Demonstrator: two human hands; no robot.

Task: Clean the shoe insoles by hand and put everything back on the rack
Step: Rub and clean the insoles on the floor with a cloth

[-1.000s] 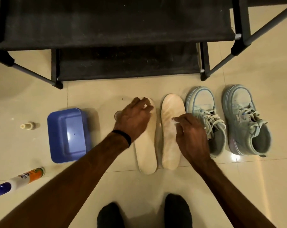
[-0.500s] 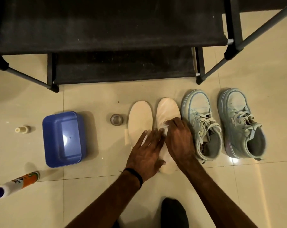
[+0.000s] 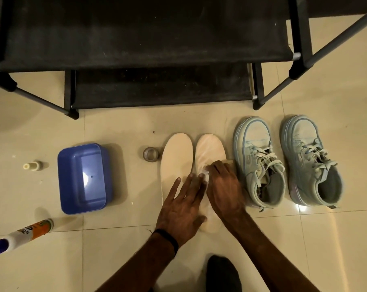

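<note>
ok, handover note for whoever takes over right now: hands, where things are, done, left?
Left hand: flat, fingers straight, pressing across both insoles near their heels.
Right hand: curled round a small white wipe, on the right insole.
Left insole lies beside it on the floor; both shoes stand to the right, without insoles.
Blue tub, bottle and loose cap sit to the left. Rack shelves hold nothing visible.
Done: insoles out, cleaning under way.
Left: finish wiping, refit insoles, return everything to the rack.
</note>
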